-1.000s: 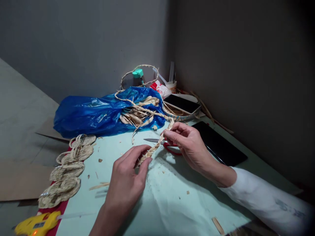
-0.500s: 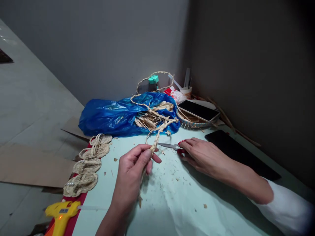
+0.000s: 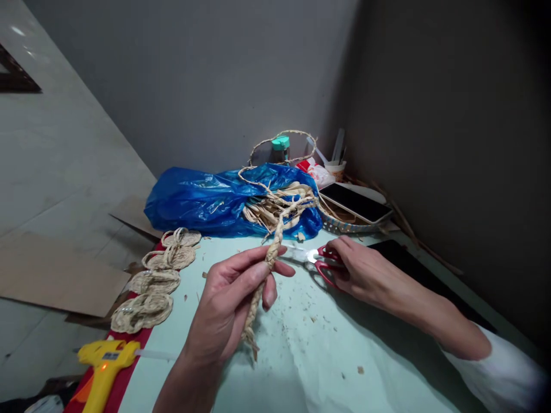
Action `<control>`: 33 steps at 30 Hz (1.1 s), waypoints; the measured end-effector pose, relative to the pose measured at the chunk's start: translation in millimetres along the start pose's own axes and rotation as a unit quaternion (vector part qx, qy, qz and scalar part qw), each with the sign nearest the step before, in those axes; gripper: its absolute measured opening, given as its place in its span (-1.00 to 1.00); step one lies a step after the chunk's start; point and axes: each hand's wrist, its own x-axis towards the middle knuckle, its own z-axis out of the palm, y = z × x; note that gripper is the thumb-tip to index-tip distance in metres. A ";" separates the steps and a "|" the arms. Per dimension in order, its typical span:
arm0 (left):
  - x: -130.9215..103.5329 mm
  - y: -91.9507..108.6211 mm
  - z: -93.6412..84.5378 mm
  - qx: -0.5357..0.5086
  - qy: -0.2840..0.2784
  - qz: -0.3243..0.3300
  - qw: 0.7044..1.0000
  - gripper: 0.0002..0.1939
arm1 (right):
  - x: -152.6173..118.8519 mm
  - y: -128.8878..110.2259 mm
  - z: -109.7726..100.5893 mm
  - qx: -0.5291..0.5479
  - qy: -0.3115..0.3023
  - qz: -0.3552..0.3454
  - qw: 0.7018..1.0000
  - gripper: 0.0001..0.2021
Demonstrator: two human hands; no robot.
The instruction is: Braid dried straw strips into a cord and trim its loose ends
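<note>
Between its thumb and fingers, my left hand (image 3: 241, 292) pinches a pale braided straw cord (image 3: 275, 244). A frayed end of the cord hangs below the hand, and its other part runs back to the straw at the bag. My right hand (image 3: 361, 272) grips red-handled scissors (image 3: 328, 267) by the handles, their blades pointing left toward the cord just behind my left fingertips. Whether the blades touch the cord I cannot tell. Small straw scraps lie scattered on the pale green table cover (image 3: 310, 355) under both hands.
A blue plastic bag (image 3: 193, 201) with dry straw (image 3: 267, 212) lies at the back. Several small woven straw slippers (image 3: 155, 282) line the left edge above a yellow glue gun (image 3: 105, 361), its light on. A phone (image 3: 356, 202) rests on a round tray (image 3: 344, 225); a black flat object (image 3: 400, 258) lies right.
The scissors have come up off the table in my right hand, their red handles now showing. My left hand has tilted the cord so its lower end shows. The view has shifted slightly.
</note>
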 end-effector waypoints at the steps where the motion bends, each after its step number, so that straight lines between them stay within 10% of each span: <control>1: 0.7 1.0 -0.6 -0.008 0.012 0.001 1.000 -0.79 | 0.2 0.0 -4.6 0.030 0.020 0.001 0.999 -0.81; 9: 3.9 7.2 -6.4 -0.026 0.075 0.034 0.996 -0.81 | -5.2 -2.3 -27.3 0.227 0.164 0.020 0.960 -0.51; 19: -2.7 -2.7 6.0 0.021 0.007 0.012 1.000 -0.75 | -10.9 -33.3 -20.7 -0.008 0.215 -0.153 0.964 -0.45; 33: -4.3 -11.1 9.9 0.145 0.000 -0.006 0.989 -0.86 | -14.2 -27.5 -16.3 -0.063 0.290 -0.141 0.944 -0.66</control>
